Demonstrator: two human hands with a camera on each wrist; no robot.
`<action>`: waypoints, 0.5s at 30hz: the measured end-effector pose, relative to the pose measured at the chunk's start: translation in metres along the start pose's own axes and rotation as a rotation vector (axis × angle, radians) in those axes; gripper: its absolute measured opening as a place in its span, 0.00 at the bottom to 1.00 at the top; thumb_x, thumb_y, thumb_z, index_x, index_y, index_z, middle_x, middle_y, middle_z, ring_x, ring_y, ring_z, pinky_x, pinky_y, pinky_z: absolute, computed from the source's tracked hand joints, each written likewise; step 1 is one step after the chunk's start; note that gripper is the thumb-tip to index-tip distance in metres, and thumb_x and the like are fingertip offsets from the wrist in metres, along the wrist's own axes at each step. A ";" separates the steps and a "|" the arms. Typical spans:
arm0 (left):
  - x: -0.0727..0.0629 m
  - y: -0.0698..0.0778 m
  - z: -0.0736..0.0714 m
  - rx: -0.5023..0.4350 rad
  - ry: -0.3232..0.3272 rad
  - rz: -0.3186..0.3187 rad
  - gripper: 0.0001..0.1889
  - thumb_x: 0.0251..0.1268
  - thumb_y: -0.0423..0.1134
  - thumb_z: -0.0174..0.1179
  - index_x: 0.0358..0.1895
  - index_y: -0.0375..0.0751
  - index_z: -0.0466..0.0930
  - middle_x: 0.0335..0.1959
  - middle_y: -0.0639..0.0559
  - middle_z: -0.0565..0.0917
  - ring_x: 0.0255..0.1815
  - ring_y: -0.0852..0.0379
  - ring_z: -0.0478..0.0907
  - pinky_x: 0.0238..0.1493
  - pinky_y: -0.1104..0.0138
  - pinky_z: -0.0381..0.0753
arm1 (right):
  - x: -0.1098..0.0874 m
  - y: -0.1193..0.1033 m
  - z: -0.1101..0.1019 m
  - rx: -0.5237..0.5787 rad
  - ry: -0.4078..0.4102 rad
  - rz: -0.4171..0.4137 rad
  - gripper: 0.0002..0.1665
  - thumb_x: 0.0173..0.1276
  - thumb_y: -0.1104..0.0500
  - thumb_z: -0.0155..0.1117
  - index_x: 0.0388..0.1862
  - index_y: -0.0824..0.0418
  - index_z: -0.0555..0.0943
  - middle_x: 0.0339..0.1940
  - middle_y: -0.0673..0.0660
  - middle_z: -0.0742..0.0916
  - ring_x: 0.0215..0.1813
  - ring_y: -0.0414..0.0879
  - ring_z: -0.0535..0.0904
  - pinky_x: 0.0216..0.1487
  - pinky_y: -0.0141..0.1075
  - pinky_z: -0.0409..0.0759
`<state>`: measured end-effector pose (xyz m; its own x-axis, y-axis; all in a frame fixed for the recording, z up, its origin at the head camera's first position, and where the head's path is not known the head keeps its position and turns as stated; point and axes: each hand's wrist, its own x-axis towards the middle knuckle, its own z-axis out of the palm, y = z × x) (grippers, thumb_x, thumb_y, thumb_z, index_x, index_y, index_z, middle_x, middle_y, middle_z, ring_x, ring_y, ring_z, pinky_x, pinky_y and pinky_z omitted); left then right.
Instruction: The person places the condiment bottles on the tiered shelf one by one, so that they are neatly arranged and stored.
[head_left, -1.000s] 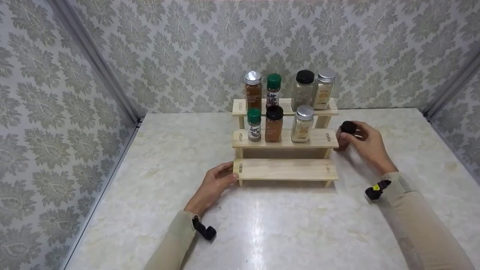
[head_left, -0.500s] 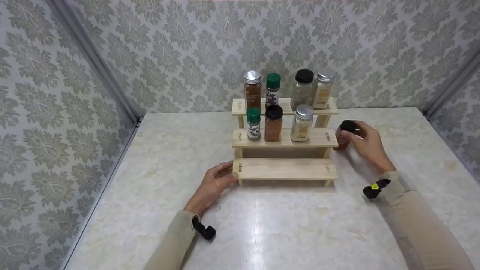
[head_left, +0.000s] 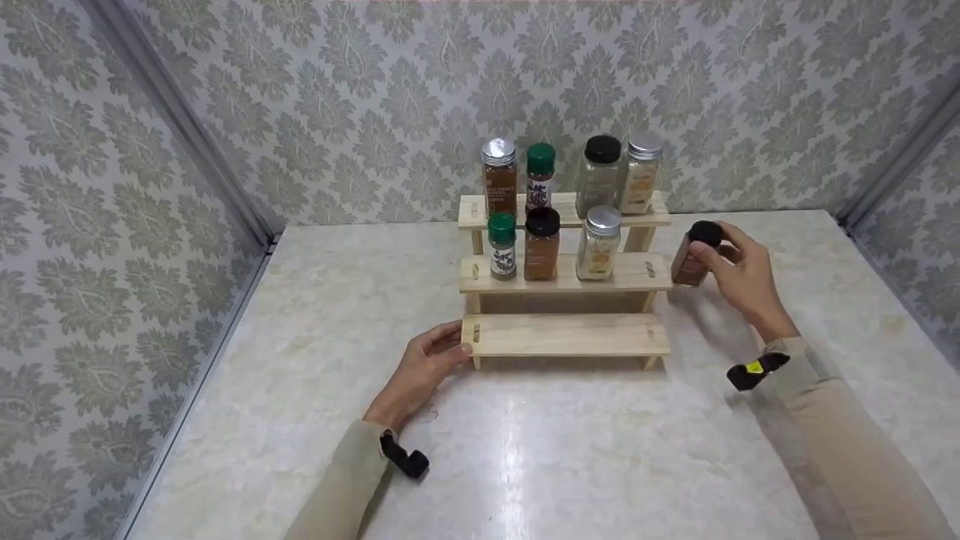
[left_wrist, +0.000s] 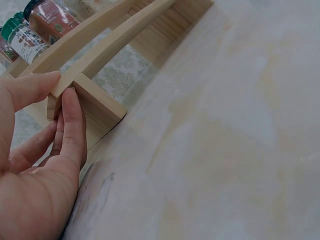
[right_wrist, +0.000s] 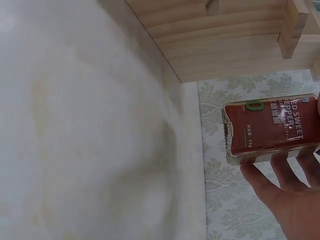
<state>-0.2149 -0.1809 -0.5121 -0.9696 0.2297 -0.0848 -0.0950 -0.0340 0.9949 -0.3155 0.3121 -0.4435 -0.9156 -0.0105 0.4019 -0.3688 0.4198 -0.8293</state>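
In the head view my right hand (head_left: 750, 285) grips a black-lidded spice jar (head_left: 691, 262) just right of the wooden tiered rack (head_left: 566, 335). The jar tilts slightly. Its red contents and a "sweet pepper" label show on the jar (right_wrist: 265, 127) in the right wrist view, where it is held off the tabletop. My left hand (head_left: 420, 371) pinches the left end of the lowest tier, thumb above and fingers below, as the left wrist view shows at the rack's corner (left_wrist: 87, 90).
A green-lidded jar (head_left: 502, 251), a black-lidded jar (head_left: 542, 251) and a silver-lidded jar (head_left: 600, 251) stand on the middle tier. Several more, including a grey-green jar (head_left: 598, 184), stand on the top tier. Patterned wall panels (head_left: 420, 97) border the marbled tabletop (head_left: 360, 285).
My right hand has lifted the spice jar slightly, and it now shows more clearly beside the middle tier. The left hand keeps its hold on the rack. The head view has shifted a little.
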 end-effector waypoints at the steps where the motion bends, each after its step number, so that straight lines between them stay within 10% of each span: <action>1: 0.000 0.000 0.000 0.001 0.000 -0.002 0.34 0.75 0.41 0.69 0.79 0.38 0.69 0.72 0.38 0.78 0.69 0.47 0.79 0.65 0.59 0.84 | -0.001 -0.003 -0.001 0.011 0.006 -0.001 0.29 0.82 0.54 0.65 0.76 0.62 0.76 0.59 0.41 0.82 0.55 0.37 0.81 0.49 0.22 0.80; 15: 0.000 0.003 0.002 0.030 0.029 -0.026 0.34 0.75 0.42 0.70 0.79 0.39 0.70 0.71 0.40 0.78 0.69 0.48 0.79 0.63 0.60 0.85 | -0.004 -0.046 -0.008 0.054 0.025 -0.053 0.27 0.82 0.56 0.64 0.75 0.61 0.78 0.58 0.42 0.84 0.55 0.39 0.83 0.47 0.22 0.84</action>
<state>-0.2147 -0.1792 -0.5086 -0.9730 0.2018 -0.1119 -0.1141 0.0005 0.9935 -0.2937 0.3003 -0.4043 -0.8907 -0.0082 0.4545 -0.4250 0.3700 -0.8261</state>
